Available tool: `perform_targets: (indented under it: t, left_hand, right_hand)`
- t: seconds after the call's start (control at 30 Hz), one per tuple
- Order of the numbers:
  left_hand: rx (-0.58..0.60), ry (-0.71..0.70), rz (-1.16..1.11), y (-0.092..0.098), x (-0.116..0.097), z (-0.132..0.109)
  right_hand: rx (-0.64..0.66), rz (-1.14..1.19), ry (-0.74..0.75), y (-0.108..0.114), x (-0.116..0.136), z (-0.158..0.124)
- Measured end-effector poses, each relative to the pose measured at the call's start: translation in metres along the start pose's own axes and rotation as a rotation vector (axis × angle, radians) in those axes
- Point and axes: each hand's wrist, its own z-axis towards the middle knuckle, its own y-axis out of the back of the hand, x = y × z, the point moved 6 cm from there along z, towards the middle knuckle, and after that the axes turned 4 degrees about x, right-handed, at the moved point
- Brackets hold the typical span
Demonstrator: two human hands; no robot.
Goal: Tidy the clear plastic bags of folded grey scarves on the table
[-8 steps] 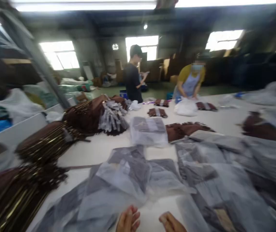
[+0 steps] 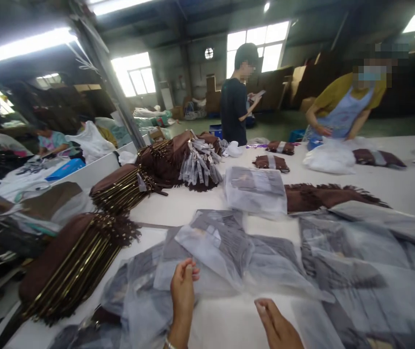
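Note:
My left hand [image 2: 184, 286] is raised at the lower middle, fingers loosely curled and slightly apart, with nothing seen in it. It is in front of frosted plastic bags [image 2: 207, 252] that hold folded grey-looking fabric. Lower right of it, my right hand [image 2: 278, 325] hovers over the white tabletop [image 2: 225, 315], fingers half bent and no object visible in them. A flat translucent bag [image 2: 314, 320] lies beside the right hand. More bagged fabric [image 2: 360, 276] spreads to the right.
Brown fringed fabric stacks [image 2: 72, 261] with shiny edges line the left side. A tagged brown pile [image 2: 178, 160] and a bagged stack [image 2: 254, 191] stand farther back. Two people [image 2: 234, 104] are across the table, one near a white bag [image 2: 329, 157]. A metal post [image 2: 120, 102] rises at left.
The view has swung left and down, so the scene shifts right. My left hand has risen farther into view; my right hand also shows more. The person in yellow appears nearer.

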Motion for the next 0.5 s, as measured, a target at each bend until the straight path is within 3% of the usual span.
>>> perform_targets:
  t: [0.13, 0.23, 0.33, 0.5]
  left_hand:
    - [0.04, 0.089, 0.065, -0.015, 0.023, 0.028]
    - [0.035, 0.147, 0.078, -0.019, 0.05, 0.033]
    - [-0.013, 0.2, 0.089, -0.007, 0.072, 0.033]
    - [-0.086, 0.209, 0.086, 0.012, 0.087, 0.033]
  right_hand:
    - [-0.043, -0.371, 0.136, -0.019, 0.066, 0.053]
    - [0.036, -0.587, 0.207, -0.045, 0.098, 0.101]
    - [0.131, -0.635, 0.21, -0.053, 0.106, 0.14]
    - [0.189, -0.577, 0.249, -0.031, 0.105, 0.167]
